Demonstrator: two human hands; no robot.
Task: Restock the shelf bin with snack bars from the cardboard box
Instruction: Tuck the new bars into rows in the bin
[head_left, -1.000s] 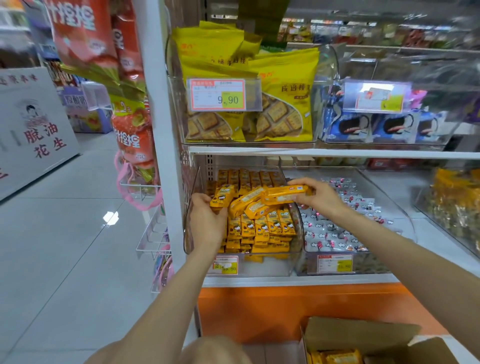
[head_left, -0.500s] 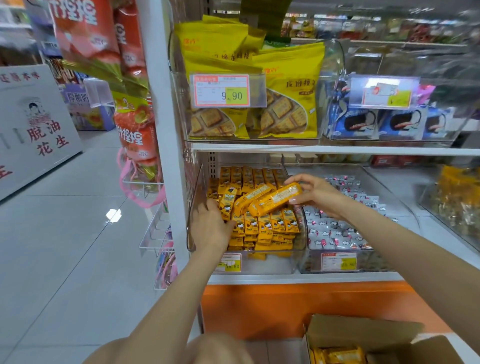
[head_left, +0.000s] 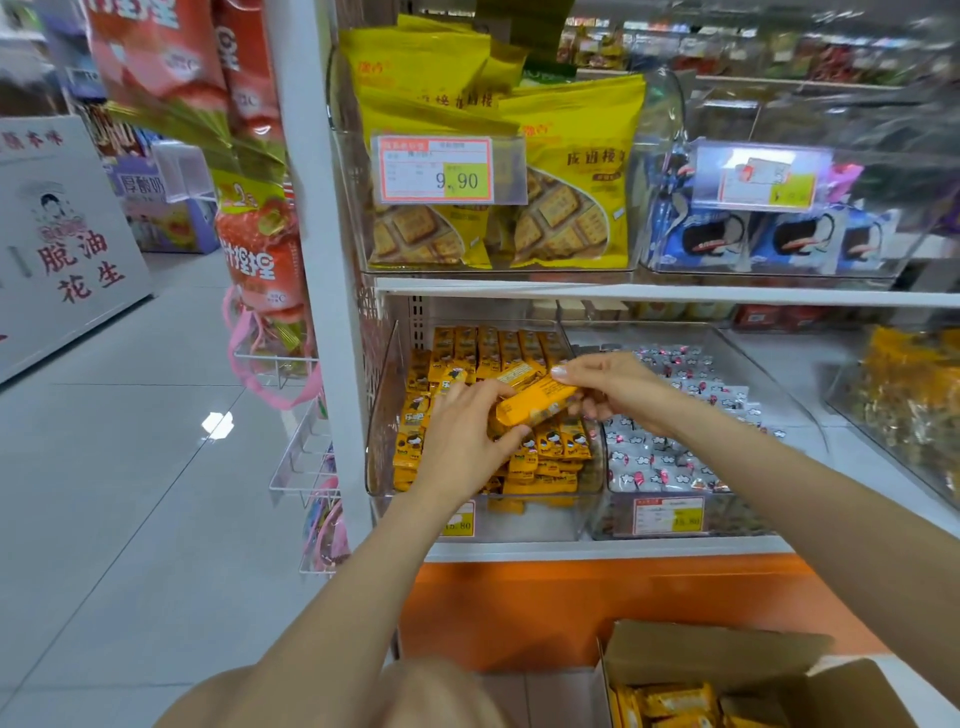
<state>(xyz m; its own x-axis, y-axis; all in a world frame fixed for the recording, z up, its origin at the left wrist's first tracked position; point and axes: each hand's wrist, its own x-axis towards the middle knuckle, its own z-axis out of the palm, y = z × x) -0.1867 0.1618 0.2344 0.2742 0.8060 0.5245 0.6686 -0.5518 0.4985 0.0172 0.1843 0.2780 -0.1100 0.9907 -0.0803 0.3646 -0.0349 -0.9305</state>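
My right hand (head_left: 618, 389) is clamped on the R end of a small bundle of orange snack bars (head_left: 537, 405), thumb on top, fingers curled beneath. My left hand (head_left: 462, 441) grips the bundle's L end, fingers over it, thumb under. So the bundle spans between both hands, tilted, R end higher. It sits just above the stocked bars (head_left: 493, 345) lying in rows in the clear shelf bin (head_left: 385, 415) on the lower shelf; can't tell if it touches them. The next bin to the R holds silver-white sweets (head_left: 670, 462). On the shelf above: yellow biscuit bags (head_left: 571, 208) w/ a 9.90 price tag (head_left: 436, 169). Bottom R: open cardboard box (head_left: 727, 654) w/ spare bars (head_left: 670, 701) inside, well apart from both hands.
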